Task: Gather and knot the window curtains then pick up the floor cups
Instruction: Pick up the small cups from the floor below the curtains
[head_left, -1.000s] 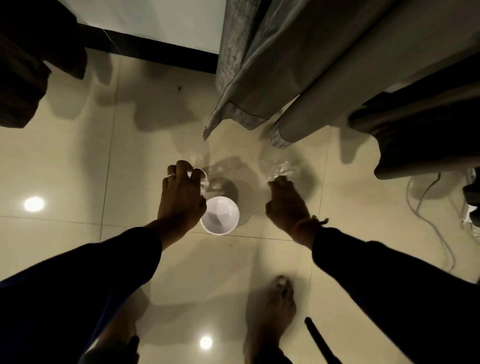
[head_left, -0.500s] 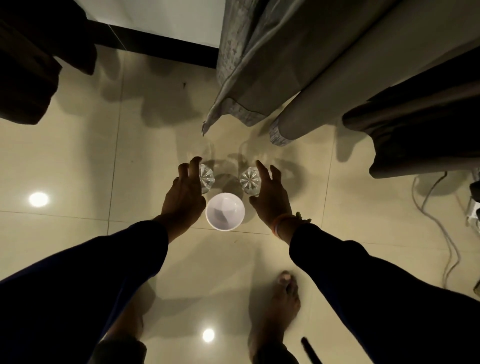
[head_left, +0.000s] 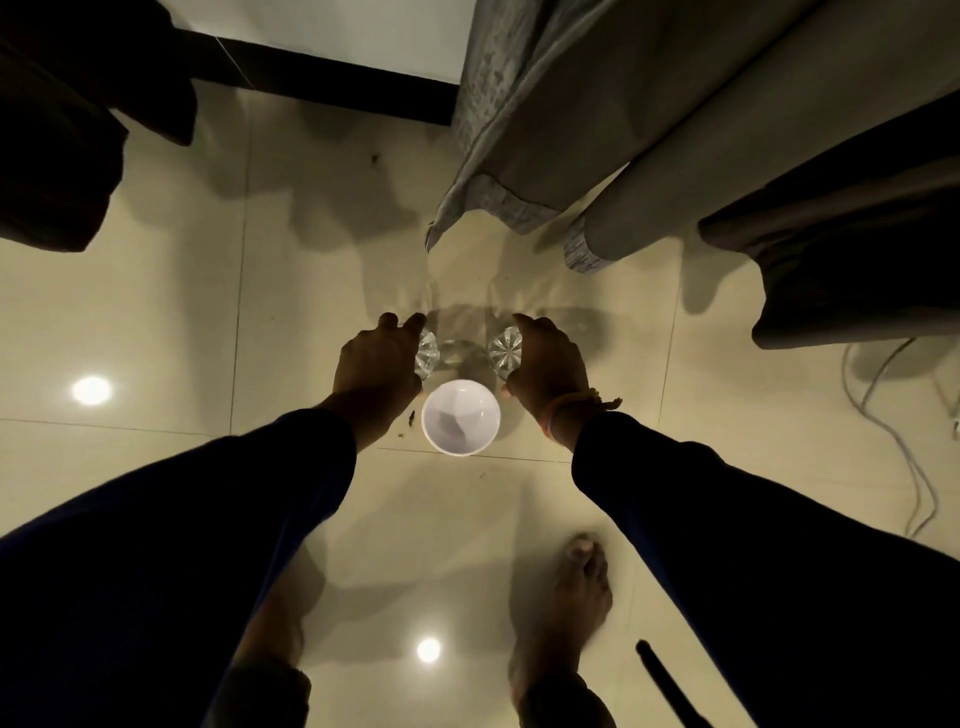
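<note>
Two clear cut-glass cups and a white cup (head_left: 461, 417) stand close together on the tiled floor. My left hand (head_left: 376, 366) wraps around the left glass cup (head_left: 427, 353), fingers curled over its far side. My right hand (head_left: 545, 366) grips the right glass cup (head_left: 505, 352) in the same way. The white cup sits between my wrists, untouched, its mouth facing up. Grey curtains (head_left: 524, 135) hang at the upper right, their hems just above the floor beyond the cups.
A dark curtain fold (head_left: 852, 249) hangs at the right, and dark fabric (head_left: 57, 135) at the upper left. A white cable (head_left: 883, 431) trails over the floor at the right. My bare feet (head_left: 566, 623) stand below. A black skirting (head_left: 322, 78) lines the wall.
My right hand has slid left from the far right glass position and closed around its glass beside the white cup. My left hand has kept hold of the left glass.
</note>
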